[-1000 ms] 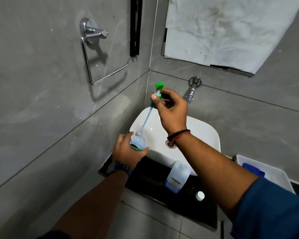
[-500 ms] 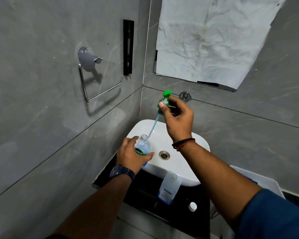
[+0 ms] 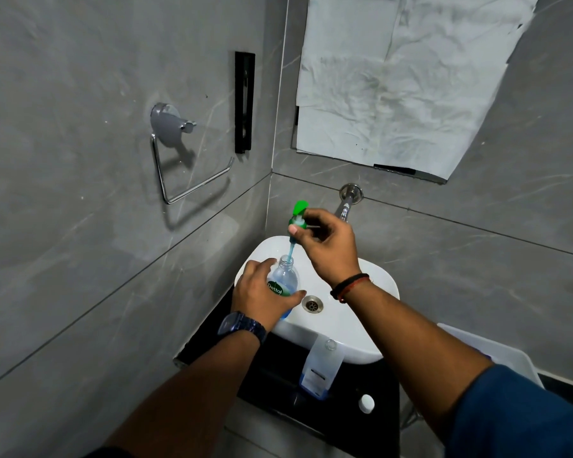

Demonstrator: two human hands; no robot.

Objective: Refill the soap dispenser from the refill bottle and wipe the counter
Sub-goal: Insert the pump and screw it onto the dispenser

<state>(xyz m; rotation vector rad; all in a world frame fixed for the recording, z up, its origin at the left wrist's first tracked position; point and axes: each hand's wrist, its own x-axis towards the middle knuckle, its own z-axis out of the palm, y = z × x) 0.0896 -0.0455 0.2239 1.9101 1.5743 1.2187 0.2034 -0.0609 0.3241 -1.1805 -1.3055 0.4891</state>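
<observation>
My left hand point(image 3: 261, 294) grips the clear soap dispenser bottle point(image 3: 284, 280) with a green Dettol label, held upright at the left rim of the white basin point(image 3: 374, 289). My right hand point(image 3: 328, 244) pinches the green pump head point(image 3: 298, 214) above it; the pump's blue tube point(image 3: 290, 251) dips into the bottle's open neck. The clear refill bottle point(image 3: 321, 366), uncapped, stands on the black counter point(image 3: 272, 368) in front of the basin. Its white cap point(image 3: 366, 403) lies on the counter to the right.
A chrome tap point(image 3: 346, 200) juts from the back wall over the basin, whose drain point(image 3: 312, 304) shows beside my left hand. A chrome towel ring point(image 3: 179, 160) hangs on the left wall. Crumpled paper point(image 3: 401, 77) covers the mirror. A white tub point(image 3: 506, 355) sits at right.
The pump head has come down, and its tube now reaches deeper into the bottle's neck. The view has tilted so the basin sits lower in frame.
</observation>
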